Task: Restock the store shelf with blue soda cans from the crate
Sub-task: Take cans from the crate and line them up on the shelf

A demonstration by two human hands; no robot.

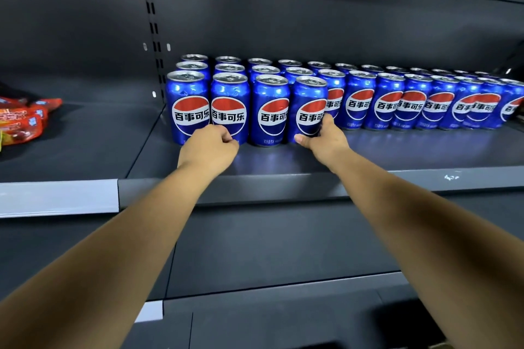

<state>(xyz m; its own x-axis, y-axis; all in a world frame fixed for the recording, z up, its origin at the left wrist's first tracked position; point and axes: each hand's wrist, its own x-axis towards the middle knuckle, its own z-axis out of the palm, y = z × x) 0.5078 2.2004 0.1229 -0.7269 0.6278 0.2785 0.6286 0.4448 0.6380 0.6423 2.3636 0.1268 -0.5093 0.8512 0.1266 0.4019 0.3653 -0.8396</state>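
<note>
Cans of blue aluminium soda (269,110) printed 百事可乐 stand in rows on your dark grey metal shelf (368,156). Your right hand (323,136) grips the fourth front can (309,108); your left hand (209,147), fingers curled, touches the second front can (229,105).

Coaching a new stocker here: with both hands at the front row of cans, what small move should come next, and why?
Probably set the tilted can upright and let go. The right hand grips its base, and it leans left toward the third front can. It extends the front row, which ends there. The left hand is curled by the second can.
</note>
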